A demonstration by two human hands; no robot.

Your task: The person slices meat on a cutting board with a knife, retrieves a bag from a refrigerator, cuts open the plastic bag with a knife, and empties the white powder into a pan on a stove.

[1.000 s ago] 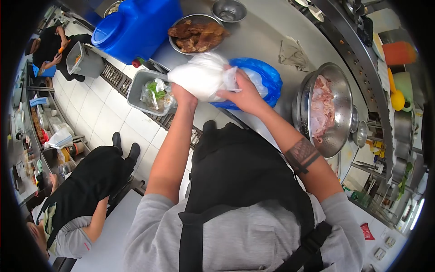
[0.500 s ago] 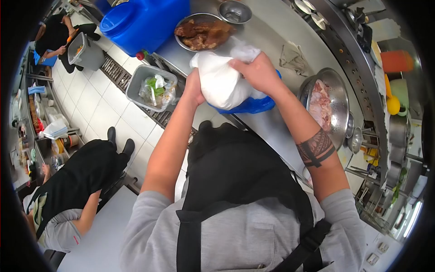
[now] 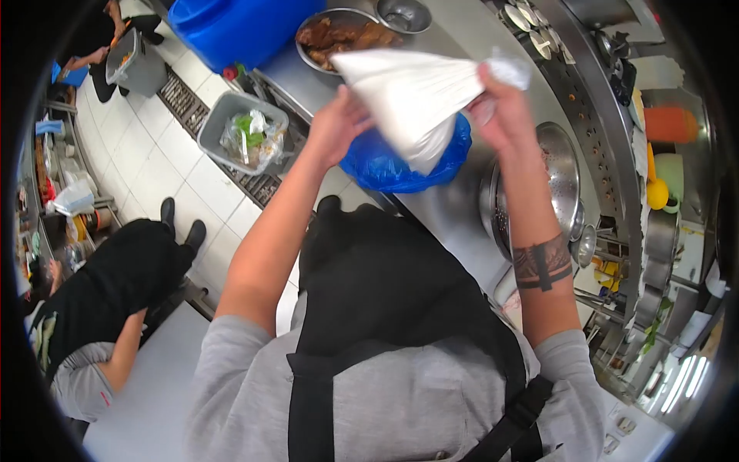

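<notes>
A plastic bag of white powder (image 3: 412,96) hangs tilted over a container lined with a blue plastic bag (image 3: 377,165). My right hand (image 3: 504,112) is closed round the bag's gathered neck, with clear plastic sticking out past the fingers. At the bag's other side is my left hand (image 3: 336,127), fingers stretched apart and slightly blurred; whether they touch the bag is hard to tell. Just behind the bag stands a metal bowl of brown cooked-looking meat (image 3: 327,35). Beside my right forearm, partly covered by it, sits a perforated steel colander (image 3: 560,165).
A small metal bowl (image 3: 404,15) and a large blue plastic container (image 3: 239,31) stand at the back. Left of the counter is a grey bin (image 3: 206,138) holding plastic and greens. One co-worker in a black apron (image 3: 100,285) is at left; another works by a grey tub (image 3: 142,69).
My right hand has swung right and lifted the bag by its neck, stretching it out sideways. My left hand has come off the bag's side and opened. More of the blue liner shows.
</notes>
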